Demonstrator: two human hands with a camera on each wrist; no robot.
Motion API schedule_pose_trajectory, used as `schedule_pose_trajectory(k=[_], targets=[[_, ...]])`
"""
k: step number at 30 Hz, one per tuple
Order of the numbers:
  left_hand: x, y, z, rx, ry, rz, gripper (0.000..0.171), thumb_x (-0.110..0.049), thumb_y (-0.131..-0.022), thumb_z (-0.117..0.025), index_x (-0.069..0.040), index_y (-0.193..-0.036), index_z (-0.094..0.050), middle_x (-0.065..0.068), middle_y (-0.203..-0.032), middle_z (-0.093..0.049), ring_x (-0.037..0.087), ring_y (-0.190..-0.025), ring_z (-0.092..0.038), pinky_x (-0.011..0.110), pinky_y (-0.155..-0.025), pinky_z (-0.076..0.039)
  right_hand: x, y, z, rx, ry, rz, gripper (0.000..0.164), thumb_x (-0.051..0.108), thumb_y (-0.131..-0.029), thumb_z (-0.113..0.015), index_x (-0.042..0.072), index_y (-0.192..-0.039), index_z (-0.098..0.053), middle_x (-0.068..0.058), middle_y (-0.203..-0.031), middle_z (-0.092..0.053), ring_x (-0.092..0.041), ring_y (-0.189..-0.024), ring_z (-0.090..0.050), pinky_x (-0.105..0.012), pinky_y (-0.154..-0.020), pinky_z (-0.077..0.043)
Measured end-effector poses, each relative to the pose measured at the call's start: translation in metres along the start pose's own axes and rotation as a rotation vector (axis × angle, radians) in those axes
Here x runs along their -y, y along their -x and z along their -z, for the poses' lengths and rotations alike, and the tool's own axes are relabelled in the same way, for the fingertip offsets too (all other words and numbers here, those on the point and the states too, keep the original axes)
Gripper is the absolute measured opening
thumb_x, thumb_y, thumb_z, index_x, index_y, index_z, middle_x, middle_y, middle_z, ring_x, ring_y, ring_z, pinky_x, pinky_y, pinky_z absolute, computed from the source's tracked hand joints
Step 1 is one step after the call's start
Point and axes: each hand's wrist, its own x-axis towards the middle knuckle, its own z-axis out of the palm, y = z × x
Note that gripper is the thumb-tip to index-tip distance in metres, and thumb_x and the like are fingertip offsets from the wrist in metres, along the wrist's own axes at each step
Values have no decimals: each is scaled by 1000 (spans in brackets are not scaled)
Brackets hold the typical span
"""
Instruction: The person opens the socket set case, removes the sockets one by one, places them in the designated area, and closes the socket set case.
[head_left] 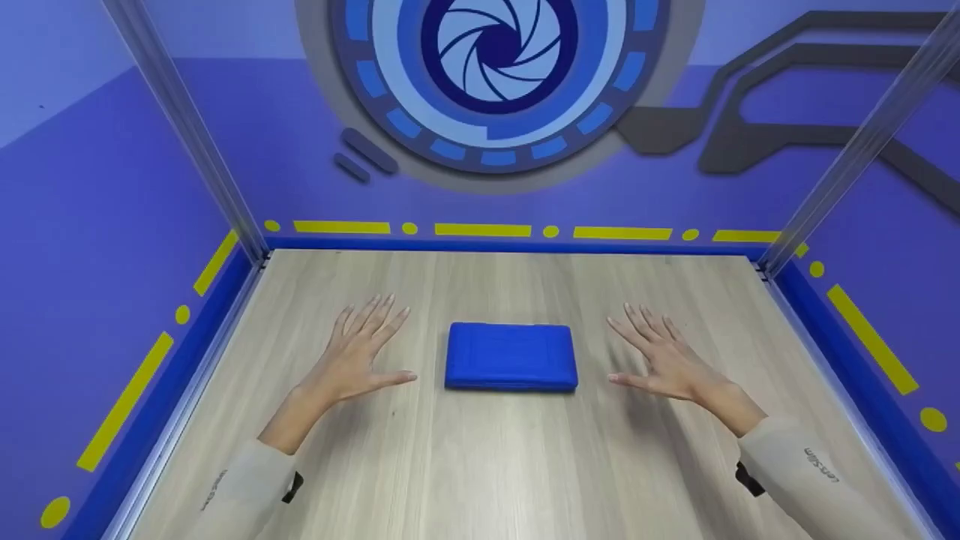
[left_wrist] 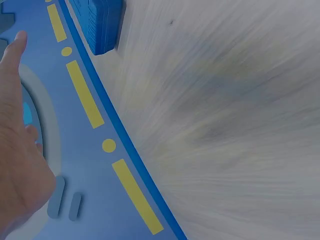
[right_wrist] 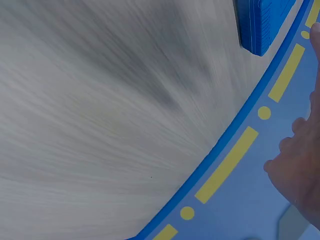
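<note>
Light-gray sleeves (head_left: pixel 244 487) printed with small lettering reach in from the lower corners, framing a person's two bare hands on either side of a closed blue case (head_left: pixel 511 357) that lies flat on a wood-grain tabletop (head_left: pixel 510 465). Slim and squared off, the case looks to be hard plastic: probably light for its size, stiff enough to keep its shape under a firm squeeze, and not especially fragile. Its broad lid appears smooth and could slide under a fingertip. The short ends seem the better place to take hold, one hand to each, since the wrist views show ridges (left_wrist: pixel 93 25) there that should lend some grip. What the case contains, and so its true weight, cannot be told.

Left hand (head_left: pixel 352 367) and right hand (head_left: pixel 664 364) mirror each other, fingers spread wide and thumbs held well out, pinching nothing. Judging by the shadows, both appear raised above the wood. Each thumb points inward at a short end of the case, near it but not touching, roughly level with its nearer long edge, while the other fingertips extend beyond the line of its far edge. Between the thumbs, the case sits about midway.
</note>
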Motion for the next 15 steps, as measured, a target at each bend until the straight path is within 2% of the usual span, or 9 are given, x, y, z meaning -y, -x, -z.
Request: schedule_pose_trajectory(k=[5,10,15], targets=[[-1,2,-8,-23,34,18,101,-69,-84,-67,-18,-162,-29,13,-170,-22,40,-158,-19,71,-122,-12,1,0,-10,4,-120,-35,93,55,-89,-72,17,-163,-29,-21,-171,-14,-48,-157,-9,-74,-121,-5],[-4,2,-20,-25,125,59,103,-65,-84,-70,-15,-163,-28,14,-171,-21,40,-159,-16,71,-122,-11,-1,2,-19,2,-225,-82,92,51,-91,-72,15,-163,-27,-23,-171,-13,-48,-158,-8,-73,-122,-4],[-6,-1,-33,-16,239,116,104,-60,-84,-73,-13,-163,-24,13,-171,-19,39,-159,-12,69,-122,-10,-4,4,-29,-1,-339,-104,91,44,-93,-72,9,-163,-25,-26,-170,-13,-50,-157,-8,-74,-122,-9]])
